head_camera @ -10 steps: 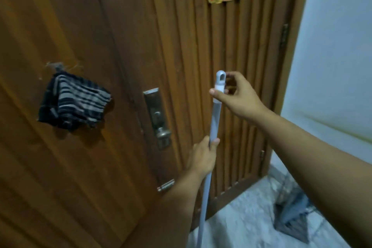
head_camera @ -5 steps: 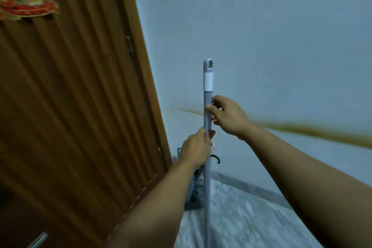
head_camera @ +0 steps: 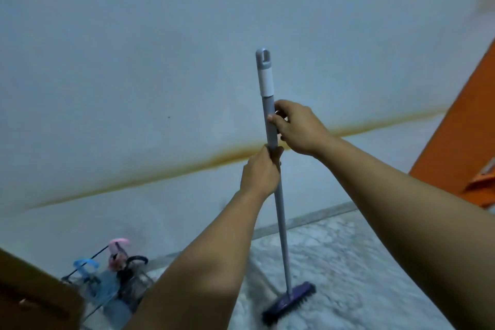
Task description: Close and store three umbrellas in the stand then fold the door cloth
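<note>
Two hands on one grey pole (head_camera: 272,126) — right hand (head_camera: 298,127) curled round it high, left hand (head_camera: 261,173) gripping just below, nearly touching. Pole near upright, one purple brush head (head_camera: 290,303) on marble floor (head_camera: 348,262). Stand (head_camera: 107,286) far lower left, well apart from the grip — three umbrella handles visible: pink (head_camera: 119,241), blue (head_camera: 85,263), black (head_camera: 136,260).

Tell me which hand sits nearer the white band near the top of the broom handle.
Right. The right hand grips the broom handle just below the white band; the left hand grips the handle lower, directly under the right.
</note>
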